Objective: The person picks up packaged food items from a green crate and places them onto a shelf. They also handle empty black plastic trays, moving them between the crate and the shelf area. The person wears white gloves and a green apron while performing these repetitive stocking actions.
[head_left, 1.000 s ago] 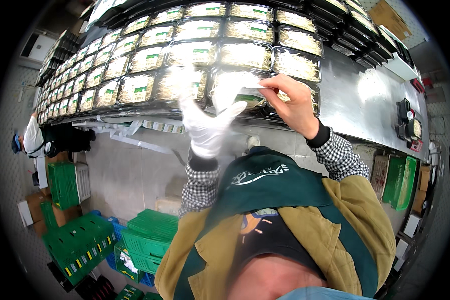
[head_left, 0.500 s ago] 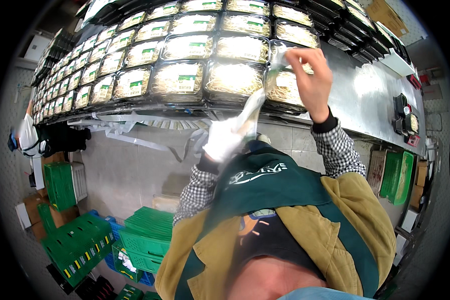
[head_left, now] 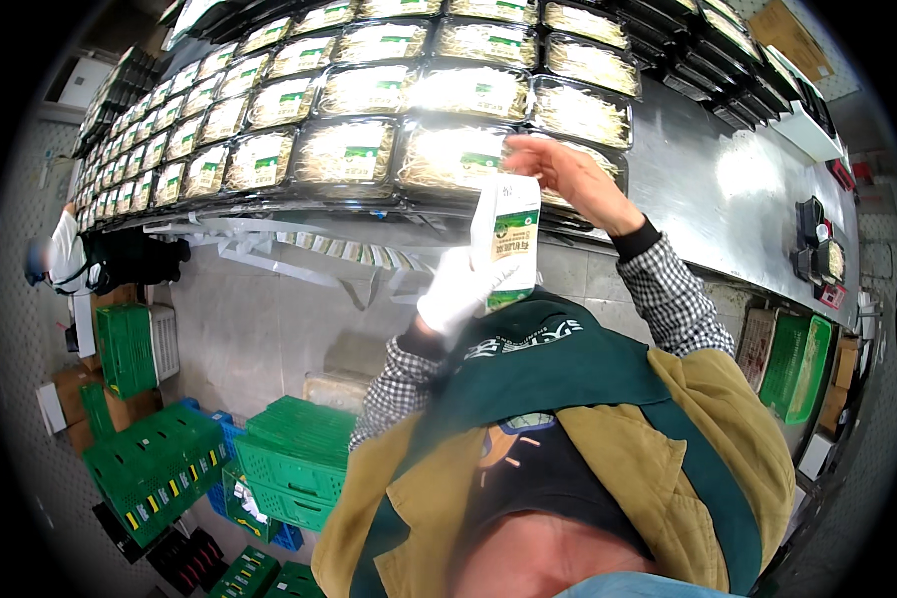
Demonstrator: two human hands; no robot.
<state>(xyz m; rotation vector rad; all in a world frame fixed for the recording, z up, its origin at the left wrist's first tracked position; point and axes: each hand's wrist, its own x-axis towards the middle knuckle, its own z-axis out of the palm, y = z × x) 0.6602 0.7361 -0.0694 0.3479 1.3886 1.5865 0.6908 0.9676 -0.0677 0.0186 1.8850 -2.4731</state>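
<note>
Label strip [head_left: 506, 242]: white, long and narrow, with a green block near its middle and another at its lower end; we hold it upright between our two hands, in front of the near edge of the tabletop [head_left: 728, 189].

Right hand [head_left: 568, 179]: bare, raised over the strip's upper end, fingers curled and pinching its top edge. The cuff is dark, under a checked sleeve.

Left hand [head_left: 456, 291]: in a white glove, closed on the strip's lower part from the left side, just beside the lower green block.

Trays [head_left: 349, 154]: clear shallow packs with dark rims, filled with pale thin sprouts, each sealed and bearing a small white-and-green label on top. We count them in several rows running from the tabletop's near edge away to the upper left. The strip's top lies just in front of the nearest tray [head_left: 453, 154] in the front row.

Empty black trays [head_left: 757, 80]: stacked along the far right of the steel surface.

Green crates [head_left: 299, 458]: plastic, latticed, stacked on the floor to our lower left; more stand farther left [head_left: 125, 349].

Another person [head_left: 65, 254]: in white, at the far left end of the tabletop.
</note>
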